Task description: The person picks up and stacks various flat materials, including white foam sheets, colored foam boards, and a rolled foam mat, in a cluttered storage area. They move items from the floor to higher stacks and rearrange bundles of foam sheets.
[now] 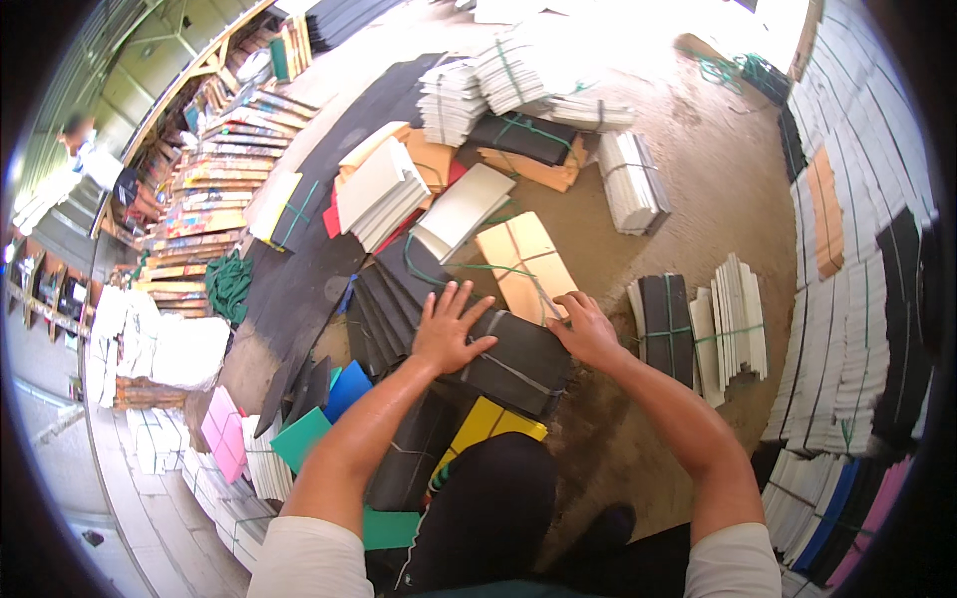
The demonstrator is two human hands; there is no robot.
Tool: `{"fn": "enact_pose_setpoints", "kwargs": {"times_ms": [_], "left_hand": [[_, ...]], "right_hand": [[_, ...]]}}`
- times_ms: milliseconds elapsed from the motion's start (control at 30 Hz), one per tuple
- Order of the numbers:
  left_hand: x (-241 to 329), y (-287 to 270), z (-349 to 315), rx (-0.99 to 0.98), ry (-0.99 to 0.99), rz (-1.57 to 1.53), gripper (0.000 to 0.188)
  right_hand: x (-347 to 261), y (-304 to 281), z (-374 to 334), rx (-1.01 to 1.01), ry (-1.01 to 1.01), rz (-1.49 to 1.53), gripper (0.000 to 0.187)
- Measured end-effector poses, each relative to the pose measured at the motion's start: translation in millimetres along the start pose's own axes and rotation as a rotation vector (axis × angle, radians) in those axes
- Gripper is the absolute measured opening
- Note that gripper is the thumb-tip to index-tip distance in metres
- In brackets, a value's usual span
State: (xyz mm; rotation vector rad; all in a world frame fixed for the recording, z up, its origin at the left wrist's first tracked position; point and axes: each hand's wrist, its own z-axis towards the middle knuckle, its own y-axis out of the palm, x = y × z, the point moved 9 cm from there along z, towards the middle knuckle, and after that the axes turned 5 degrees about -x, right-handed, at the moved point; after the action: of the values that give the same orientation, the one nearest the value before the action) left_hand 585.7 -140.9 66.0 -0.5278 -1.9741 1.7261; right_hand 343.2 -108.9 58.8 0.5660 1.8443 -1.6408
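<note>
A black bundle of flat sheets, bound with grey straps, lies on the floor in front of my knees. My left hand rests flat on its left end, with the fingers spread and holding nothing. At the bundle's far right edge, my right hand has its fingers curled together on a thin green cord. This cord loops back to the left across a tied tan bundle just beyond. Fanned black sheets lie left of my left hand. A yellow sheet sticks out on the near side.
White, tan and black bundles lie farther ahead. Bound black and white bundles stand to the right, before a tall stacked wall of bundles. Stacked boards line the left, with a green cord heap. A person is at far left.
</note>
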Motion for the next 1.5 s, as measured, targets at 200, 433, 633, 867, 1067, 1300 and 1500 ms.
{"fn": "enact_pose_setpoints", "kwargs": {"times_ms": [200, 433, 633, 867, 1067, 1300, 1500], "left_hand": [[3, 2, 5, 0.040, 0.015, -0.039, 0.078], [-6, -2, 4, -0.010, -0.029, -0.143, 0.086], [-8, -1, 9, -0.031, -0.027, -0.165, 0.085], [-3, -10, 19, 0.012, 0.014, -0.209, 0.082], [-18, -2, 7, -0.045, -0.055, -0.258, 0.086], [-24, -2, 5, -0.041, -0.061, -0.318, 0.083], [-20, -10, 19, -0.039, -0.027, -0.306, 0.077]], "right_hand": [[-33, 58, 88, -0.063, 0.112, 0.098, 0.052], [-32, 95, 175, -0.091, 0.268, 0.331, 0.060], [-8, 173, 230, -0.284, 0.374, 0.549, 0.063], [37, 273, 318, -0.331, 0.562, 0.930, 0.067], [33, 315, 331, -0.084, 0.923, 1.144, 0.073], [41, 330, 349, -0.050, 1.016, 1.278, 0.053], [40, 267, 391, 0.200, 0.782, 1.125, 0.061]]}}
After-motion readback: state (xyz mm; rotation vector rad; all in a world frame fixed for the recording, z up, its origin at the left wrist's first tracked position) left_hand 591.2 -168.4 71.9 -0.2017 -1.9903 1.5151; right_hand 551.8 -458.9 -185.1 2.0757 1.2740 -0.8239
